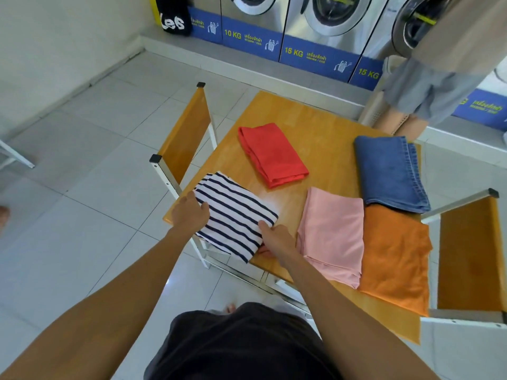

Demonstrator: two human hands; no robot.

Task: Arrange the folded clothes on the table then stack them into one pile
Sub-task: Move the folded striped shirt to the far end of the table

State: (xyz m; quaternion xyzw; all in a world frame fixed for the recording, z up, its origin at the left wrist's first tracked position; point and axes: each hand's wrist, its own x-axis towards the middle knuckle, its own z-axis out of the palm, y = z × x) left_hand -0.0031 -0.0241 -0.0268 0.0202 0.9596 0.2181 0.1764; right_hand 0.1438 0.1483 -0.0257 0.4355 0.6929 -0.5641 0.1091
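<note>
Striped folded shirt (236, 215) gripped at table (323, 124) corner, left hand (190, 215) and right hand (277, 238) pinching opposite edges, arms outstretched

Big silver washers (332, 15) stand in a row along the far wall. Blue signs (251, 37) under them say 10 KG and 15 KG in yellow. A black bag (174, 19) with white letters sits on the ledge by the leftmost washer. One wooden chair (183, 135) stands at the table's left edge, and another chair (466, 256) at its right edge. A second person in grey shorts (428, 91) stands past the far right corner. The floor (90, 160) has pale square tiles.
</note>
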